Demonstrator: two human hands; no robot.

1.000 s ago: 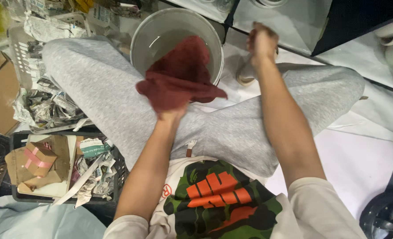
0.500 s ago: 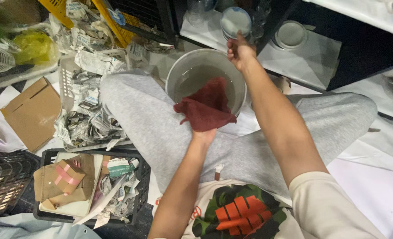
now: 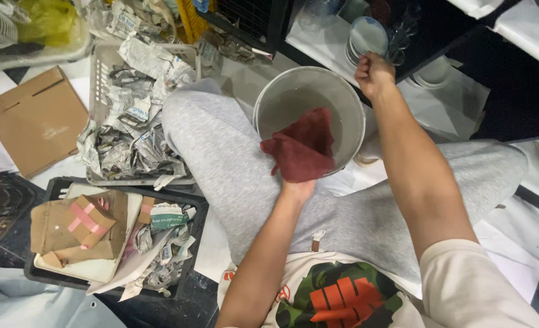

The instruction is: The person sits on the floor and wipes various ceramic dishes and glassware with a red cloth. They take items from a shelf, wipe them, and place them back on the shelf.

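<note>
Cluttered floor; left hand (image 3: 297, 189) under red cloth (image 3: 303, 146), over bucket (image 3: 269, 103).

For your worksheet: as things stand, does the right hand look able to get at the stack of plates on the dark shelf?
Probably yes. The right hand is raised beside the stack of plates, nothing lies between them, and the bucket sits below its path.

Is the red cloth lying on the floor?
No, the left hand holds the dark red cloth up over the grey bucket.
</note>
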